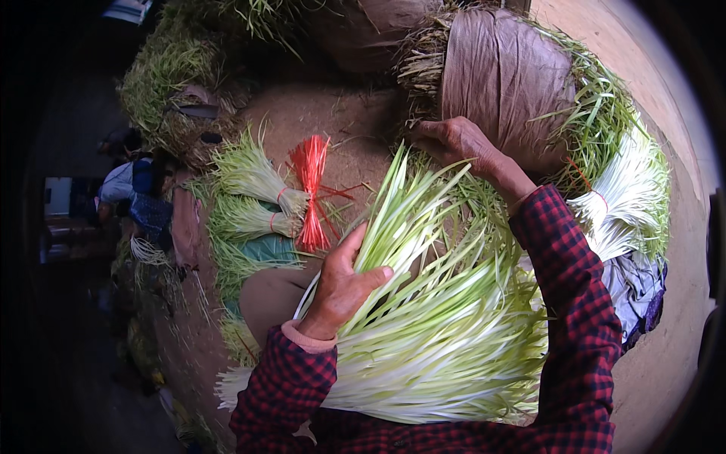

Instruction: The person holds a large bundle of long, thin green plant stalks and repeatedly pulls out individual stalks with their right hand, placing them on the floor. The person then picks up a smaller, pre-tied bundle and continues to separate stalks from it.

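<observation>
My left hand is wrapped around a small bunch of pale green blanched chives, their leaf tips fanned away from me. Across my lap lies a large loose pile of the same chives, white ends to the left. My right hand is beyond the leaf tips, beside the straw end of a cloth-wrapped bundle. Its fingers are bent together; whether they pinch anything is hidden. Left of the held bunch, a hank of red plastic strips lies against two tied chive bunches.
White-stemmed chives with a red tie rest at the right, above grey cloth. Green plastic shows under the left bunches. A grassy heap stands far left. At the dim left edge is a person in blue.
</observation>
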Action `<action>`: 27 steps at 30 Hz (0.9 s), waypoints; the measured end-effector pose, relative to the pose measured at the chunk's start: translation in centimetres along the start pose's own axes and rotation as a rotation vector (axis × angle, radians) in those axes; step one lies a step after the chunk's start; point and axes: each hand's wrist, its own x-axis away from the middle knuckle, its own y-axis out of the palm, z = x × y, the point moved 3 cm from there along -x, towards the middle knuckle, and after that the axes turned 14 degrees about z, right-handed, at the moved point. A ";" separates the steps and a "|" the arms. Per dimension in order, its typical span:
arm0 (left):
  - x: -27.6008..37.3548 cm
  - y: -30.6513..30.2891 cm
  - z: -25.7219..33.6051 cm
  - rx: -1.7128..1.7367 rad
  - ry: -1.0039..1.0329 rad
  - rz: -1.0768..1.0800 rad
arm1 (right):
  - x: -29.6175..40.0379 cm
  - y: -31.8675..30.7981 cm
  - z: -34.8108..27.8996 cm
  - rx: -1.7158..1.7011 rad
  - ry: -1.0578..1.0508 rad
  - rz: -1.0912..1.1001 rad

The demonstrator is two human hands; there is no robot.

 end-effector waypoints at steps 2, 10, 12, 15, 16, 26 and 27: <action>-0.1 -0.1 0.1 -0.022 -0.001 0.012 | 0.5 0.4 0.2 0.082 0.000 0.015; -0.4 -0.5 -0.4 0.020 0.010 -0.005 | 2.9 -3.6 4.3 0.162 0.245 0.364; -0.6 -0.5 -0.3 0.014 0.031 0.008 | 4.7 -5.9 5.3 0.293 0.244 0.160; -0.8 -1.8 0.3 0.027 0.056 0.051 | 7.2 -7.6 4.6 0.162 0.505 0.213; -1.1 -2.4 0.1 0.043 0.038 0.057 | 8.1 -8.5 4.3 0.204 0.502 0.201; -0.1 -3.2 0.7 -0.854 0.647 0.331 | 15.8 -12.6 -3.9 0.025 0.449 0.242; 0.8 -2.0 2.3 -0.979 0.768 0.356 | 16.4 -12.8 -5.1 0.014 0.432 0.220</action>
